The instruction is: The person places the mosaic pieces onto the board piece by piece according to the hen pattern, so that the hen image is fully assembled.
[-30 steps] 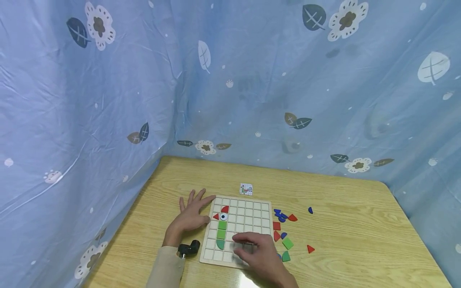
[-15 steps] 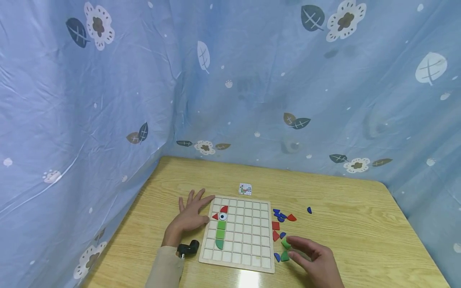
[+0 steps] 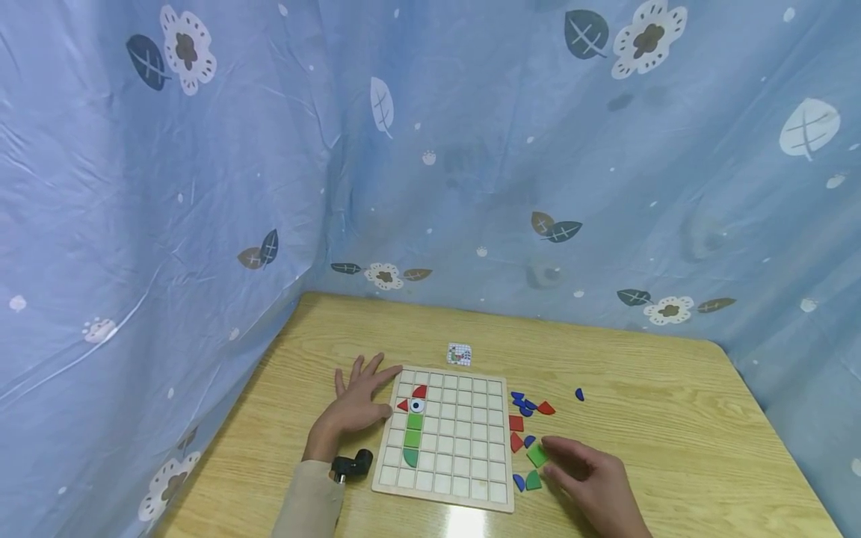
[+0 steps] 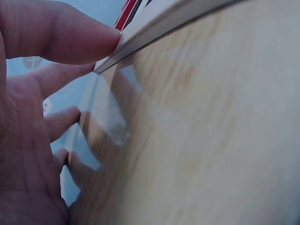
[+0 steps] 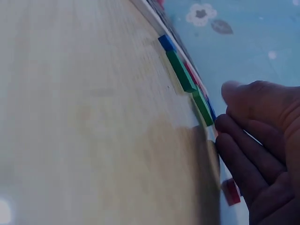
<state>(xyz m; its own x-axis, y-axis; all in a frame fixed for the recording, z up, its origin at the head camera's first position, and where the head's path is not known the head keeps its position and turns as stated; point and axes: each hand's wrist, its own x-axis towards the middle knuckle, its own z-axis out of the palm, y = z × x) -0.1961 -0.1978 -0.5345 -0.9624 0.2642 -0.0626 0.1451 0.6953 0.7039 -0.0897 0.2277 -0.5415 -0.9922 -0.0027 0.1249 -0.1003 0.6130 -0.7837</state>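
Note:
The left hand lies with fingers spread at the left of a wooden grid board, its thumb and index fingertip touching the board's edge, as the left wrist view also shows. On the board's left side stand a red quarter-round, a red triangle, a round eye piece, two green squares and a dark green quarter-round. The right hand is right of the board, thumb and fingers apart, beside a loose green square and a dark green quarter-round. Nothing is between its fingertips; contact cannot be told.
Several loose blue pieces, a red quarter-round and a red square lie along the board's right edge. One blue half-round lies farther right. A small pattern card lies behind the board. Blue curtains surround the table.
The right hand has moved right, from above the lower board to the loose green pieces, then stayed about there. It now covers the spot of a loose red triangle. The left hand has not moved.

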